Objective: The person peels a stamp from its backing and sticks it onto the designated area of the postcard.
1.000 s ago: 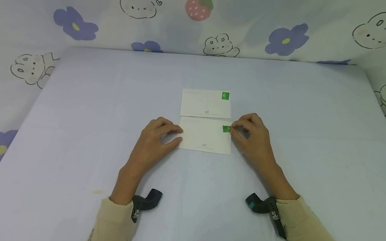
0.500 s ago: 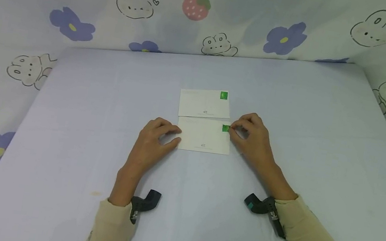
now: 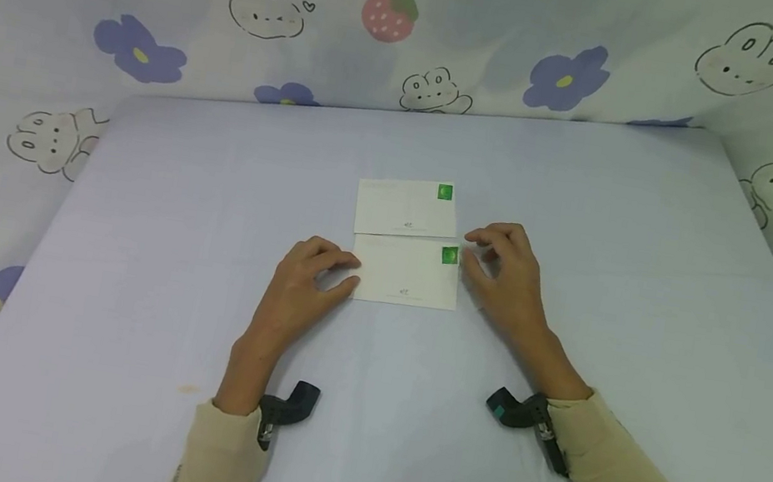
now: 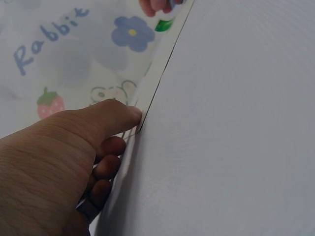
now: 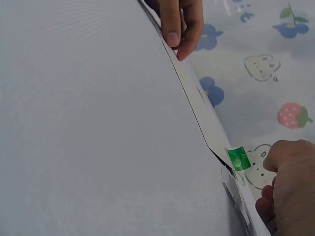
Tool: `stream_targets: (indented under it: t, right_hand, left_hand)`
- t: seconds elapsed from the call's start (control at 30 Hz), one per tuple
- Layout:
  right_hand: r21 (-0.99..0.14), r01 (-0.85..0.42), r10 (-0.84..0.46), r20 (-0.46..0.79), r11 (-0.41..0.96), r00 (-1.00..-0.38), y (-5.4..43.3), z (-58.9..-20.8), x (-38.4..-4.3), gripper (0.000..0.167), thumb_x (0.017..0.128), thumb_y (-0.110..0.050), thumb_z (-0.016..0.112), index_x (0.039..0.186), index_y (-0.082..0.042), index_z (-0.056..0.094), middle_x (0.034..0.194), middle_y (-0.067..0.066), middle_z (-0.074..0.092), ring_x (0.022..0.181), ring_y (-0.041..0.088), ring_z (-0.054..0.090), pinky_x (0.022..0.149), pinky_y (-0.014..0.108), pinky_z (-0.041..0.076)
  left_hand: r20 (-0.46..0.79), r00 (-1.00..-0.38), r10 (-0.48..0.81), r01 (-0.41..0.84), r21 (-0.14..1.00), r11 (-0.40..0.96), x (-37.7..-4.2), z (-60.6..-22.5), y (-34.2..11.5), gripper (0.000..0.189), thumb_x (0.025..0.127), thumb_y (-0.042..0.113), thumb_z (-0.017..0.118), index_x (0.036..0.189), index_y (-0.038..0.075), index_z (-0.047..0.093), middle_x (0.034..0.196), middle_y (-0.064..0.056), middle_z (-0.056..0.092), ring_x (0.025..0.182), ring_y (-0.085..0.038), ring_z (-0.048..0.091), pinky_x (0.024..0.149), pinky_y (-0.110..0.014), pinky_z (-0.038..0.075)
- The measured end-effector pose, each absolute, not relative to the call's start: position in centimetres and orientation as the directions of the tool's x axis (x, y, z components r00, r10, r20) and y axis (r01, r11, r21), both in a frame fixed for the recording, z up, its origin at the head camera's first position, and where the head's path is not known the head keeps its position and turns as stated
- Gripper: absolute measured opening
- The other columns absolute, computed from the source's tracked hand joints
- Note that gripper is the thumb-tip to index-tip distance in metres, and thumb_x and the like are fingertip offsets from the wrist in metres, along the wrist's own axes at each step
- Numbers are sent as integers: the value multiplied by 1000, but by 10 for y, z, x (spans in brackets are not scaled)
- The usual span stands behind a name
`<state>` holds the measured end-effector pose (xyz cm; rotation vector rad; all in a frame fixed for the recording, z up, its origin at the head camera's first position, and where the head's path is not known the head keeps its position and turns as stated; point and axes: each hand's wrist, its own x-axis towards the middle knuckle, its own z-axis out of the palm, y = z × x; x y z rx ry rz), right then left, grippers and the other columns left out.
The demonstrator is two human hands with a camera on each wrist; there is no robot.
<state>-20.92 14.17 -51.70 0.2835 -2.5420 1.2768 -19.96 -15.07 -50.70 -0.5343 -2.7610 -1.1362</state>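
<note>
In the head view, a white envelope [image 3: 401,269] lies flat on the table with a green stamp [image 3: 449,255] at its upper right corner. My left hand [image 3: 307,283] rests at the envelope's left edge, thumb and fingertips touching it with a gap between them. Just right of the stamp, my right hand [image 3: 511,282] has its thumb and forefinger spread apart, with nothing between them. The right wrist view shows the green stamp [image 5: 239,158] standing slightly proud past the corner, the thumb beside it.
Directly behind lies another white envelope [image 3: 402,211] with its own green stamp [image 3: 445,191]. A clear, shiny strip [image 5: 236,199] shows near the corner in the right wrist view. The white table [image 3: 213,188] backs onto a patterned curtain [image 3: 345,24].
My right thumb and forefinger have let go of the green stamp and parted, so the whole stamp now shows. The left hand keeps its place on the envelope.
</note>
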Motion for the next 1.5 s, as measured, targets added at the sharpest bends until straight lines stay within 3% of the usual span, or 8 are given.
stream_targets:
  t: [0.2, 0.47, 1.17, 1.5]
  right_hand:
    - [-687, -467, -115, 493, 556, -862, 142, -518, -209, 16, 89, 4, 71, 102, -3, 74, 114, 5, 63, 105, 19, 60, 91, 28, 50]
    - [-640, -559, -211, 539, 527, -815, 141, -518, -207, 21, 85, 8, 73, 104, -2, 77, 114, 7, 68, 111, 21, 63, 98, 23, 47]
    - [-615, -539, -334, 425, 576, -842, 141, -520, -209, 25, 88, 1, 75, 113, -1, 75, 121, 7, 68, 120, 23, 58, 102, 31, 46]
    - [-585, -594, -232, 577, 551, -783, 142, -519, -210, 22, 89, 5, 72, 109, 1, 75, 118, 8, 70, 119, 25, 59, 103, 29, 45]
  left_hand:
    - [229, -933, 277, 357, 667, 654, -200, -509, -151, 18, 87, 13, 79, 104, 11, 76, 104, -2, 61, 98, -21, 52, 84, -36, 45]
    - [222, -938, 268, 346, 676, 651, -200, -508, -152, 19, 86, 14, 80, 105, 11, 77, 105, -1, 61, 99, -21, 52, 85, -36, 45]
    - [224, -936, 273, 351, 669, 655, -201, -506, -150, 19, 87, 14, 79, 105, 10, 76, 105, -2, 61, 100, -22, 52, 85, -37, 44]
    - [195, -945, 264, 325, 672, 665, -200, -507, -150, 19, 87, 15, 79, 106, 10, 76, 106, -2, 61, 101, -22, 52, 86, -37, 45]
